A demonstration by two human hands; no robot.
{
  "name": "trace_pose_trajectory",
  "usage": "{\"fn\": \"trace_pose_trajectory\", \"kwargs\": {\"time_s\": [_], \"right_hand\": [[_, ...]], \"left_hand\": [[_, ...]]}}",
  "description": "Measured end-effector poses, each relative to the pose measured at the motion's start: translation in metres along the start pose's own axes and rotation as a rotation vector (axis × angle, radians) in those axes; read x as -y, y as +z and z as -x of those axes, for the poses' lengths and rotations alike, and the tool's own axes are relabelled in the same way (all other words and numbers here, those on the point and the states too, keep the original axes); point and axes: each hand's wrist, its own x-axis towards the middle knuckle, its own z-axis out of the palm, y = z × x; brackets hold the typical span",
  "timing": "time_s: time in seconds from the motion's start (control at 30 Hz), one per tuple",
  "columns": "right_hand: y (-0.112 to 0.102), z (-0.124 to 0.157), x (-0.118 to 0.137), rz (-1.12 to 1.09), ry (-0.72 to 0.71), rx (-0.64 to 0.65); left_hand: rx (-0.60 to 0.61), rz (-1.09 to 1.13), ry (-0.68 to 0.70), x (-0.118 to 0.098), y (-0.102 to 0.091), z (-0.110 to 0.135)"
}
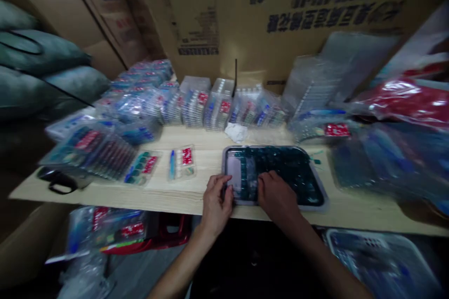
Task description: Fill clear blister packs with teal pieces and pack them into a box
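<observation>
A shallow clear-rimmed tray (317, 187) lies on the pale wooden table, filled mostly with dark green small pieces (287, 163). My left hand (217, 198) is at the tray's front left corner, fingers curled, with a gap between thumb and fingertips. Nothing shows in that gap. My right hand (277, 194) reaches over the tray's front rim, its fingers closed against the green pieces. What they pinch is hidden. Between my hands, a clear strip (250, 175) lies over green pieces, beside a bare light patch of tray floor.
Left of the tray lie a small clear pack (182, 162) with a blue pen and red piece, and a similar pack (143, 167). Rows of clear packs (194, 105) stand behind, before a large cardboard box (224, 18). Plastic bags (403, 159) crowd the right.
</observation>
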Motion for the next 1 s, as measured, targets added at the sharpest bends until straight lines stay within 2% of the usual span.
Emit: {"fn": "trace_pose_trajectory", "kwargs": {"time_s": [0.07, 0.13, 0.27, 0.37, 0.47, 0.57, 0.63, 0.73, 0.8, 0.87, 0.93, 1.0], "right_hand": [[0.004, -0.006, 0.004, 0.139, -0.015, 0.006], [0.008, -0.011, 0.006, 0.196, -0.017, 0.009], [0.019, -0.017, 0.002, 0.097, 0.006, 0.029], [0.026, -0.018, -0.001, -0.180, 0.042, 0.010], [0.028, -0.022, 0.002, -0.596, 0.102, -0.014], [0.023, -0.035, 0.016, -0.936, 0.150, 0.036], [0.016, -0.050, 0.032, -1.017, 0.120, 0.051], [0.004, -0.078, 0.067, -0.920, -0.041, 0.025], [-0.005, -0.097, 0.097, -0.744, -0.148, 0.000], [-0.012, -0.111, 0.131, -0.517, -0.224, -0.034], [-0.014, -0.117, 0.166, -0.284, -0.292, -0.064], [-0.008, -0.115, 0.197, -0.092, -0.369, -0.076]], "left_hand": [[-0.075, -0.005, -0.087, 0.009, 0.001, 0.000], [-0.066, 0.022, -0.171, 0.020, 0.002, -0.003], [-0.054, 0.065, -0.243, 0.032, 0.006, -0.008], [-0.032, 0.068, -0.247, 0.030, 0.008, -0.010], [-0.025, 0.106, -0.243, 0.026, 0.004, -0.012], [-0.102, 0.161, -0.231, 0.026, -0.018, -0.018], [-0.222, 0.162, -0.207, 0.030, -0.044, -0.024], [-0.491, 0.058, -0.183, 0.045, -0.090, -0.035], [-0.597, 0.003, -0.219, 0.056, -0.114, -0.041], [-0.575, -0.002, -0.254, 0.065, -0.127, -0.042], [-0.514, 0.022, -0.250, 0.071, -0.131, -0.039], [-0.510, 0.083, -0.255, 0.074, -0.132, -0.036]]}}
